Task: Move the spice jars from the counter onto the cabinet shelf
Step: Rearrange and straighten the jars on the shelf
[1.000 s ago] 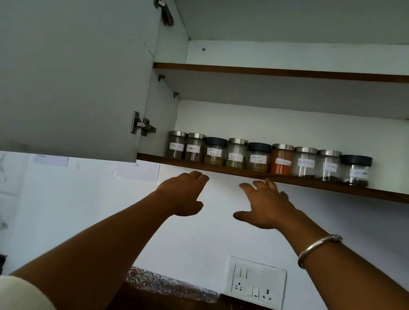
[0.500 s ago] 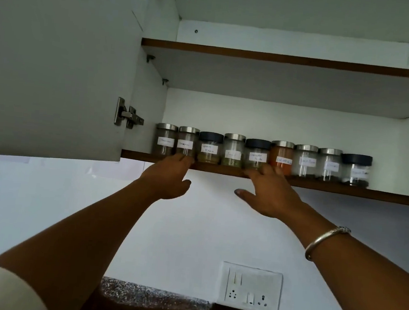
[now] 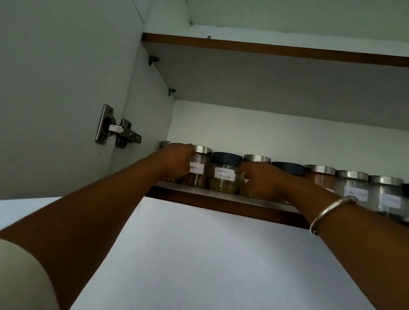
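Jars (image 3: 224, 174) stand upright, rowed along shelf (image 3: 219, 202); left hand (image 3: 175, 163), right hand (image 3: 262, 181) grip 2.

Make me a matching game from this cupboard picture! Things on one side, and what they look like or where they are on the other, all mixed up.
Things:
1. Garam Masala jar
2. orange powder jar
3. silver bangle
4. metal hinge

Matches:
A. on the cabinet door
B. has a silver lid
C. round a wrist
D. has a dark lid

Pairs: 1-D, 2-B, 3-C, 4-A
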